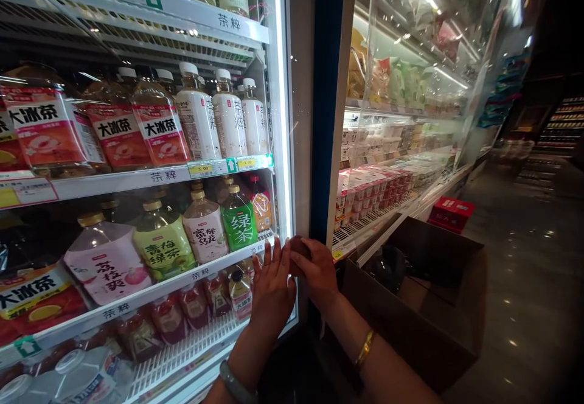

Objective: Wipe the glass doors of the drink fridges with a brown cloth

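Observation:
My left hand [272, 291] is at the right edge of the lit drinks cooler. Its fingers are stretched out and slightly apart, pointing up by the glass door's bright frame [283, 148]. Right beside it, my right hand [316, 270] has its fingers curled at the frame, around something dark and brownish that I cannot make out. The fingertips of both hands nearly meet. Behind the glass, nearest my left hand, stand a green-labelled tea bottle [239, 218] and a small orange bottle with a red cap [261, 203].
Shelves of bottled drinks fill the left, with red-labelled iced tea bottles [157, 121] and white-labelled bottles [196, 118]. To the right is an open chiller with stacked yogurt cups [374, 188]. A cardboard box [456, 331] on the floor and a red carton [451, 212] border the aisle.

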`<state>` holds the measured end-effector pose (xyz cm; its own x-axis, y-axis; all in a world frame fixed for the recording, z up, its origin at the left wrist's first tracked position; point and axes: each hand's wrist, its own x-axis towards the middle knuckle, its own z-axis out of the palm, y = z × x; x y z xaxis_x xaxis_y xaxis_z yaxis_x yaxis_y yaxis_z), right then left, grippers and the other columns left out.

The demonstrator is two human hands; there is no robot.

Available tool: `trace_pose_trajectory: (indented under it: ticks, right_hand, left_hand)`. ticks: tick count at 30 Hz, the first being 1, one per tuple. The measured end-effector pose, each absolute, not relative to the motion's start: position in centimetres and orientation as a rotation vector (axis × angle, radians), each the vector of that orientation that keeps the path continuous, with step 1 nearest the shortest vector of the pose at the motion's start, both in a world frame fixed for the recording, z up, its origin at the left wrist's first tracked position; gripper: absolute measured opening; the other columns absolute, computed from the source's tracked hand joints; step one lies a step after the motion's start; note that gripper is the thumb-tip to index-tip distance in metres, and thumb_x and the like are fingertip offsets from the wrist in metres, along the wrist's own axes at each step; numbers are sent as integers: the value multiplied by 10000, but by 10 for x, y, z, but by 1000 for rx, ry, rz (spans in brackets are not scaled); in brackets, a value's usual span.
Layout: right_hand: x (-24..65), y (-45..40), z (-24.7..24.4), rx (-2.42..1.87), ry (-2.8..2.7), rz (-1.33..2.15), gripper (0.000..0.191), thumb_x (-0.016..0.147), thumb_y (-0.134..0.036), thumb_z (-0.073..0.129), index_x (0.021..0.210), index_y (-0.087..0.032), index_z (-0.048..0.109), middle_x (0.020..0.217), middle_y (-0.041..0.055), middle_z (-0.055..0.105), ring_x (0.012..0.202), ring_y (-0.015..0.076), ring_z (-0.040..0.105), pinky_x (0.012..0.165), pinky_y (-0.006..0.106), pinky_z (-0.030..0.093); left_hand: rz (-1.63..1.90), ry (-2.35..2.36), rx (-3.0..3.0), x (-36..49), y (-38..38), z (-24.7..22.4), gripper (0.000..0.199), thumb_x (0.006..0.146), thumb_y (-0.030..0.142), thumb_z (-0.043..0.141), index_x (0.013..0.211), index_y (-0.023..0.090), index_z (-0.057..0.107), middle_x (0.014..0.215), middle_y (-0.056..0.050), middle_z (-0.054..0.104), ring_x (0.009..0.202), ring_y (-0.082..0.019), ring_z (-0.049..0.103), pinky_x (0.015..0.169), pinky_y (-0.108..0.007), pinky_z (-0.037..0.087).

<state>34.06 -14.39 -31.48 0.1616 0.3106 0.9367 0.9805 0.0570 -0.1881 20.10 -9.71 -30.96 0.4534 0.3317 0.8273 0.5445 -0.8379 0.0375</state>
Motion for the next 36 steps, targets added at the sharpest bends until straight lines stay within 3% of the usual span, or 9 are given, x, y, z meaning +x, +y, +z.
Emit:
trace_pose_trajectory:
  ticks: [5,9,14,21,27,33,36]
  right_hand:
    - [338,-137,-287,-1473,-1248,-800,349,929,-231,623,1229,-351,755,1342,88,569,1234,260,571,1059,458,544]
    - [333,-137,-325,-1533,-1318,-791,484,889,-180,618,1348,-317,684,1392,116,542,1260,282,566,1060,482,549]
    - [338,-148,-361,-1550,-1398,-848,422,909,-154,601,1284,-305,722,1291,106,611,1178,256,615,975,430,598]
    - [338,-144,-331,-1577,-1353,-635,535,908,-166,572,1417,-321,632,1446,107,519,1339,289,525,1157,515,487]
    - [330,-149,-362,-1509,-1428,-627,448,875,-191,584,1294,-259,727,1305,127,598,1183,274,616,960,439,616]
    - [333,-141,-317,-1512,-1360,-629,579,900,-142,563,1449,-322,596,1469,101,475,1383,265,492,1146,456,507]
    - [323,-139,-330,-1531,-1334,-722,518,930,-200,578,1439,-297,602,1447,126,480,1344,270,522,1122,481,527]
  left_hand:
    - [-1304,-766,-2500,201,-99,-309,885,940,128,540,1679,166,53,1715,-155,235,1624,-279,104,1330,-557,77]
    - [-1191,-726,-2522,193,-95,-309,893,918,130,562,1678,171,94,1710,-123,264,1623,-282,111,1334,-537,59]
    - [-1051,-718,-2563,184,-92,-312,865,885,101,565,1666,202,209,1704,-93,273,1616,-279,158,1336,-518,59]
    - [-1112,-833,-2549,193,-94,-327,830,901,158,566,1659,163,226,1700,-105,273,1617,-250,157,1337,-479,10]
    - [-1076,-837,-2589,194,-92,-341,776,895,146,574,1630,158,325,1690,-136,273,1605,-282,197,1327,-504,-8]
    - [-1224,-840,-2576,197,-105,-326,791,921,118,472,1655,76,179,1708,-155,210,1621,-258,60,1321,-510,-32]
    - [-1288,-844,-2508,196,-106,-318,681,1000,194,427,1650,118,237,1700,-135,251,1623,-241,56,1302,-500,-127]
